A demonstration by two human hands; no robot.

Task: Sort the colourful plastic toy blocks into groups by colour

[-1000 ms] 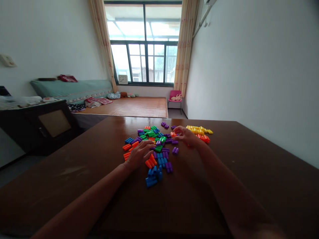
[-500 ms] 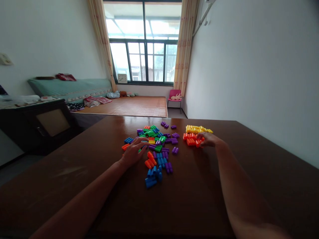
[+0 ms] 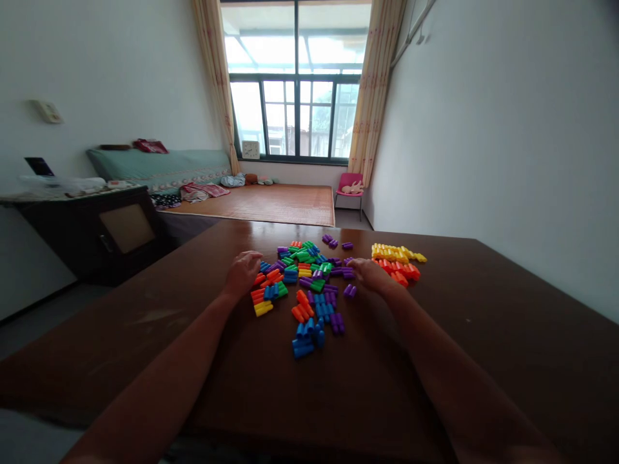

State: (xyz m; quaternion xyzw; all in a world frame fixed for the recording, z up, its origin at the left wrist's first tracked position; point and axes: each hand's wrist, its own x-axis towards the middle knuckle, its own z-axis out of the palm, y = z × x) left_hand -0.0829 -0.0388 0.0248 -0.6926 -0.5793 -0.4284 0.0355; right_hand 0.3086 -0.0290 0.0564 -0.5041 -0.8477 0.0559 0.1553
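Observation:
Many small plastic blocks lie on the brown table (image 3: 193,361). A mixed pile (image 3: 309,264) of green, blue, purple and orange ones spreads over the middle, with blue blocks (image 3: 304,345) at its near end. My left hand (image 3: 243,270) is at the pile's left edge, above the orange blocks, fingers apart and holding nothing visible. Beside the purple blocks on the pile's right is my right hand (image 3: 370,274), its fingers extended and slightly apart, nothing visible in them. Right of it sit a row of yellow blocks (image 3: 394,252) and a group of orange-red blocks (image 3: 410,270), partly hidden by this hand.
Behind the table stand a bed (image 3: 285,200) with a woven mat and a pink chair (image 3: 349,185) holding a soft toy. A dark cabinet (image 3: 87,232) is at the left. White walls flank a window with curtains.
My right hand has left the orange-red blocks and moved left to the pile's purple blocks. My left hand has drawn back leftward, uncovering orange, blue, green and yellow blocks. The view has shifted slightly.

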